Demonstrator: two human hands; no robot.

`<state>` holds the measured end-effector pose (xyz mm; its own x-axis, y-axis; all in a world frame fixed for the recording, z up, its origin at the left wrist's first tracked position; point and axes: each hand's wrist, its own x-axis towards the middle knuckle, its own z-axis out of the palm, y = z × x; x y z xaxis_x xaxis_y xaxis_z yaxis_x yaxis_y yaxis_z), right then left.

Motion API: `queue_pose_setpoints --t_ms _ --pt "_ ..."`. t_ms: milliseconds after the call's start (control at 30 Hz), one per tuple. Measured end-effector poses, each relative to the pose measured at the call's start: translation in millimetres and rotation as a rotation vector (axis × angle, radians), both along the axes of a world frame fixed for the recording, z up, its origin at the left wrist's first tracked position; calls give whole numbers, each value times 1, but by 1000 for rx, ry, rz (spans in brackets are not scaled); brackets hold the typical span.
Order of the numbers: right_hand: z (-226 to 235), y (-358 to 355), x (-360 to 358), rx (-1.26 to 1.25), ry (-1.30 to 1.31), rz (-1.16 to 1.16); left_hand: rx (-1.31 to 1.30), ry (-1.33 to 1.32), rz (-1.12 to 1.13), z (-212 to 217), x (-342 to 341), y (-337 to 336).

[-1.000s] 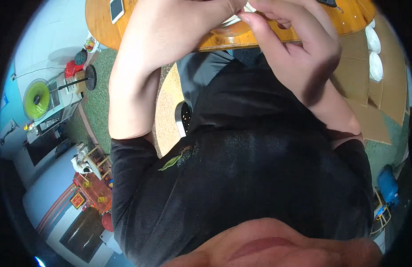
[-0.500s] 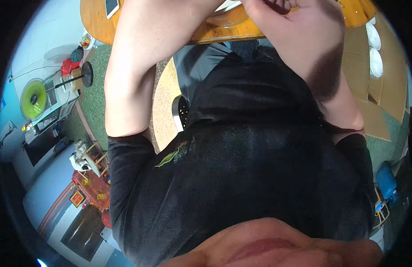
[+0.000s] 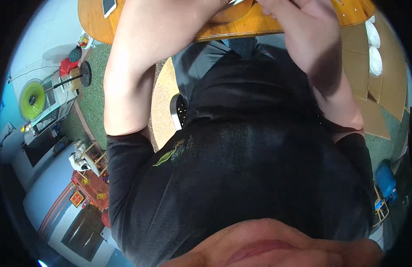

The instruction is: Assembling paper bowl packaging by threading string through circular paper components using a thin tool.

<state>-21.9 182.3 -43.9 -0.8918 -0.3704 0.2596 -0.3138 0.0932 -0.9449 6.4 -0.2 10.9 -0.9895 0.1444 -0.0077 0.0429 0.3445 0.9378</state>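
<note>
My left forearm [image 3: 157, 35] reaches up over the near edge of a wooden table [image 3: 277, 24]. The left hand runs out past the top edge, so its fingers are hidden. My right hand [image 3: 306, 18] is at the top of the picture over the table, its fingers curled in and partly cut off. Whatever it may hold is out of sight. A small piece of something white [image 3: 236, 2] shows between the two hands. Below it a round brownish, board-like thing [image 3: 232, 15] lies on the tabletop.
A phone [image 3: 109, 6] lies at the table's left end. Flattened cardboard [image 3: 386, 89] with white oval pieces [image 3: 375, 62] on it is on the floor at right. A fan with a yellow-green round head [image 3: 32, 100] stands at left. A stool or chair [image 3: 178, 109] is beside my legs.
My right hand has shifted slightly up and right, with the thumb side stretched more toward the left. My left arm has moved only a little. The whole view has shifted slightly.
</note>
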Motion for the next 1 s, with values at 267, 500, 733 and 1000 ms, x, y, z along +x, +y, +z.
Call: queue_pose_setpoints --t_ms 267,500,733,1000 --pt "-1 2 -2 8 -81 10 -143 117 27 2 1 8" --pt "-2 1 3 -115 -48 2 -32 -20 39 4 -4 11" --pt "7 5 -2 123 411 -94 -157 14 19 7 -5 11" --pt "11 4 -1 94 251 -44 -127 -124 68 6 -7 10"
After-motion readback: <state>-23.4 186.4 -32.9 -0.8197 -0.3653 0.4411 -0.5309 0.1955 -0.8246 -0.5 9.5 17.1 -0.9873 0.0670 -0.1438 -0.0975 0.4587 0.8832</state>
